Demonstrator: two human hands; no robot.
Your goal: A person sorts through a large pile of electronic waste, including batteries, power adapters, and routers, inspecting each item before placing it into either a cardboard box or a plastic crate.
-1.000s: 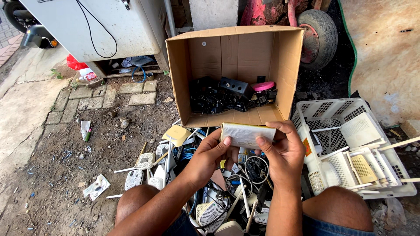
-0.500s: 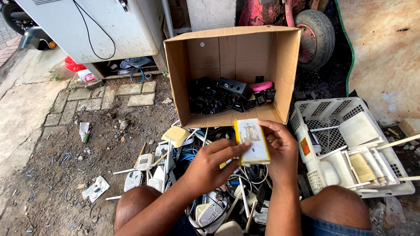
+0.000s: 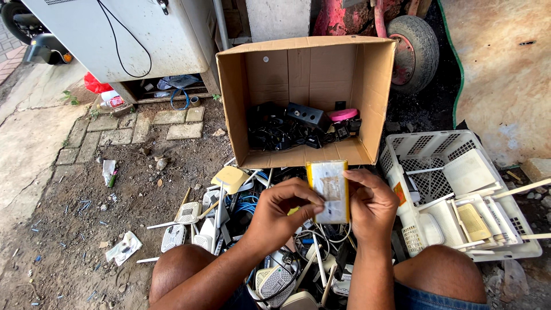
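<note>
Flat silvery battery pack (image 3: pixel 329 192), rectangular with yellow strips along its long edges and a pale smudged label on its face, stands upright between both hands above the heap of scrap electronics (image 3: pixel 258 252) on the ground. The right hand (image 3: pixel 372 208) grips its right edge, fingers closed on it; the left hand (image 3: pixel 284 211) pinches the lower left face with thumb and forefinger. Just beyond it lies an open brown cardboard box (image 3: pixel 307 69) tipped on its side, holding black adapters and a pink disc. A white plastic crate (image 3: pixel 453 195) sits to the right. Compared with half a second ago, the pack has turned more upright and square to the camera.
</note>
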